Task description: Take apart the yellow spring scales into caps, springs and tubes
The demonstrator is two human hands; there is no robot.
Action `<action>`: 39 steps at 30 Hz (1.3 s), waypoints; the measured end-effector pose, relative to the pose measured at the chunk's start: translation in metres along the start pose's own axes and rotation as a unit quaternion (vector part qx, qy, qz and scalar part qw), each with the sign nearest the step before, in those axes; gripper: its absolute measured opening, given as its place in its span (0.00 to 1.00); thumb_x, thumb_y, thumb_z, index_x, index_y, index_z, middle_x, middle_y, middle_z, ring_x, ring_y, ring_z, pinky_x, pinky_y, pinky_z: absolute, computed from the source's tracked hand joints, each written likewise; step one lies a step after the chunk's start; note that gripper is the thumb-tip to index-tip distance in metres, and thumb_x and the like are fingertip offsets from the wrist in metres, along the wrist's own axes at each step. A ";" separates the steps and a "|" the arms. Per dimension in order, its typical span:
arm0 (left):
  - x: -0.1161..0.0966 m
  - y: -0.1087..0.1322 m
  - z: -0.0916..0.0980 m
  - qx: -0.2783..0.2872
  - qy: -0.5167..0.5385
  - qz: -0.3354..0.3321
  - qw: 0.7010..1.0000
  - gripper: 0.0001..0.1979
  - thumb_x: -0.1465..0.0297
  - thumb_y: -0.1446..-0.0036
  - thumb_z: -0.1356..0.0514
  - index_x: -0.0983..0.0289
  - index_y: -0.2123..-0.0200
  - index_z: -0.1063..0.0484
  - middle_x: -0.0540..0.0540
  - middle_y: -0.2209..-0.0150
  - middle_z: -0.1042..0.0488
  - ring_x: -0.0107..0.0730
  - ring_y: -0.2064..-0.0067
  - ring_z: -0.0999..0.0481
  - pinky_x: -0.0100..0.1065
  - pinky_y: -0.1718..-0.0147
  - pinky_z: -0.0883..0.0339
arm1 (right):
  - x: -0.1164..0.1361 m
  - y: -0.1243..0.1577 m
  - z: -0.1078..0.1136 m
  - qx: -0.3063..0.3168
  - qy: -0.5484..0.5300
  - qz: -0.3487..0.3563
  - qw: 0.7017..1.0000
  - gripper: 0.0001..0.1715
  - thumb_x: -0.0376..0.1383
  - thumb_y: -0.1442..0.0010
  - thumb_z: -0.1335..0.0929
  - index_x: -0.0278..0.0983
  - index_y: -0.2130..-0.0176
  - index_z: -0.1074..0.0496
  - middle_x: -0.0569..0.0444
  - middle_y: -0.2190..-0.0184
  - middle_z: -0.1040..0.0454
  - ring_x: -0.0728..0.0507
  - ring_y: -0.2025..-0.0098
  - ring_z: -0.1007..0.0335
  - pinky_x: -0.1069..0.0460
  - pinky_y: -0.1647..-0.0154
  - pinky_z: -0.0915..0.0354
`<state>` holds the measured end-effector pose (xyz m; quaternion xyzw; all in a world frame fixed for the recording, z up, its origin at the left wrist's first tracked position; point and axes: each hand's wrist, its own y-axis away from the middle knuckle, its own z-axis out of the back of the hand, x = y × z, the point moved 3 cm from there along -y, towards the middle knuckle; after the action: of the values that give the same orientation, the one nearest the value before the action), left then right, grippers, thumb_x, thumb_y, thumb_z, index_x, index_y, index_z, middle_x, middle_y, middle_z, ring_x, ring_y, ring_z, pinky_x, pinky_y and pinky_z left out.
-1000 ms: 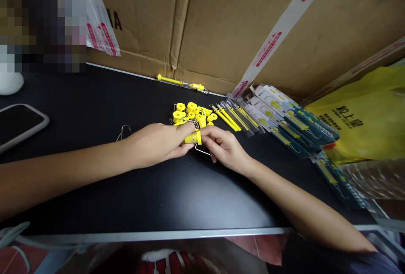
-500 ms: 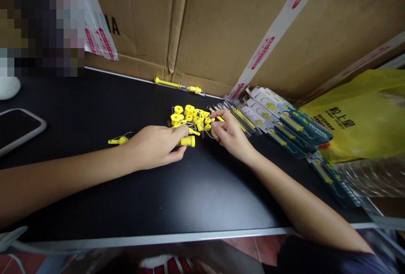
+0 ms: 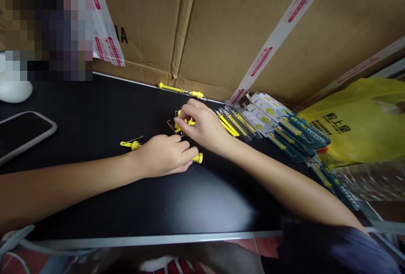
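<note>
My left hand (image 3: 166,155) is closed around a yellow spring scale (image 3: 198,158) lying crosswise; its capped end sticks out to the right and its hooked end to the left. My right hand (image 3: 204,125) is over the pile of small yellow plastic parts (image 3: 191,121), thumb and fingers drawn together. Whatever sits in that pinch is hidden, as is most of the pile. Thin metal hooks and springs (image 3: 171,125) show at the pile's left side. Behind it, another yellow spring scale (image 3: 172,87) lies along the table's back edge.
Clear tubes with yellow strips (image 3: 236,120) lie right of the pile, beside packaged spring scales (image 3: 278,122). A yellow plastic bag (image 3: 363,118) is at far right. On the left are a phone (image 3: 25,132) and a white rounded object (image 3: 15,88). Large cardboard boxes (image 3: 228,25) stand behind.
My right hand has moved left over the yellow parts, now covering most of them. The thin metal hook seen at its fingers before is out of sight. My left hand keeps the spring scale.
</note>
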<state>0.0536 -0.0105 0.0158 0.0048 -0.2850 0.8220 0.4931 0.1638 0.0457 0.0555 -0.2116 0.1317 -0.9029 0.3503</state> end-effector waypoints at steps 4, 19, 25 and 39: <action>-0.001 0.002 -0.001 -0.018 -0.006 -0.008 1.000 0.08 0.66 0.41 0.47 0.62 0.66 0.31 0.47 0.74 0.29 0.31 0.72 0.30 0.34 0.76 0.44 | 0.003 -0.016 -0.017 0.028 0.073 0.011 0.997 0.12 0.37 0.42 0.34 0.35 0.75 0.32 0.53 0.70 0.37 0.46 0.64 0.41 0.51 0.65 0.45; 0.011 0.002 -0.007 -0.013 -0.033 0.026 0.999 0.12 0.62 0.37 0.49 0.59 0.54 0.33 0.49 0.69 0.27 0.30 0.70 0.27 0.32 0.75 0.44 | -0.010 0.022 0.002 -0.048 -0.101 -0.010 0.994 0.19 0.37 0.33 0.44 0.35 0.71 0.33 0.55 0.73 0.35 0.49 0.68 0.38 0.53 0.64 0.42; 0.014 0.001 -0.006 -0.007 -0.008 0.050 0.999 0.12 0.61 0.37 0.49 0.61 0.60 0.32 0.47 0.72 0.27 0.30 0.71 0.25 0.30 0.76 0.43 | -0.017 0.073 -0.001 0.007 -0.106 -0.065 0.992 0.10 0.41 0.35 0.40 0.37 0.60 0.37 0.55 0.72 0.34 0.48 0.69 0.39 0.52 0.66 0.41; 0.019 0.004 -0.008 -0.020 -0.022 0.069 0.997 0.13 0.62 0.37 0.49 0.61 0.55 0.32 0.49 0.66 0.25 0.28 0.66 0.24 0.28 0.72 0.39 | -0.034 0.077 -0.003 0.060 -0.209 -0.073 0.973 0.11 0.42 0.40 0.34 0.38 0.61 0.35 0.55 0.69 0.33 0.49 0.69 0.39 0.53 0.66 0.38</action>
<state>0.0429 0.0077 0.0132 -0.0066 -0.3122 0.8478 0.4286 0.2291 0.0143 0.0132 -0.3834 -0.0151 -0.8678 0.3157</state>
